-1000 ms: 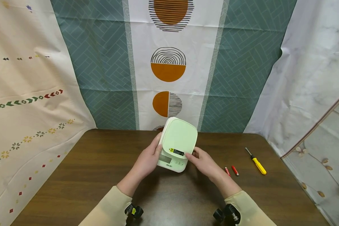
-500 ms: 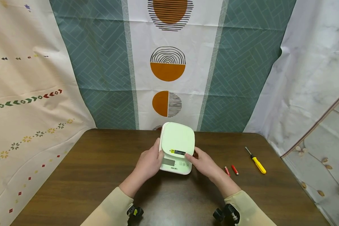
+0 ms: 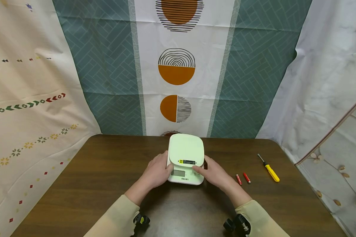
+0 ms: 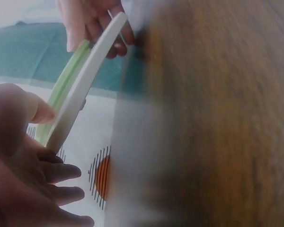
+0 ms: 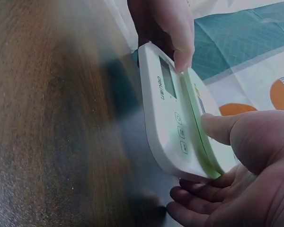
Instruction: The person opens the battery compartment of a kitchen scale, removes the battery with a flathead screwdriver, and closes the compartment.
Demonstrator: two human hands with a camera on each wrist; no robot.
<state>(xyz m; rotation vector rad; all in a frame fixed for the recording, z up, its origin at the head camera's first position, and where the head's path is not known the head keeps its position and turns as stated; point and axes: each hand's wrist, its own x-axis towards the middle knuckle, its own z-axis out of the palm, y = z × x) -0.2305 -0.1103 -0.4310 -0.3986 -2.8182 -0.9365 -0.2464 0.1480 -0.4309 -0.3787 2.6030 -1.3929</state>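
A pale green and white kitchen scale (image 3: 186,149) is held between both hands at the middle of the table. My left hand (image 3: 155,171) grips its left side, thumb on top near the display (image 5: 167,78) and fingers toward the underside. On the right side, my right hand (image 3: 215,172) holds the edge, its thumb resting on the pan's front rim and its fingers below. Seen from the left wrist, the scale's white base (image 4: 80,90) stands apart from the tabletop, with a small foot (image 4: 83,104) on its underside. Buttons (image 5: 181,132) line the front panel.
Two small red cylinders with silver ends, like batteries, lie right of my right hand: one red battery (image 3: 238,179) and another red battery (image 3: 247,178). Farther right is a yellow-handled screwdriver (image 3: 272,173). A patterned cloth (image 3: 178,98) hangs behind the brown table (image 3: 106,184).
Both hands have lowered the scale and turned it from a slant to nearly straight, its front now facing me. The screwdriver and batteries have stayed put.
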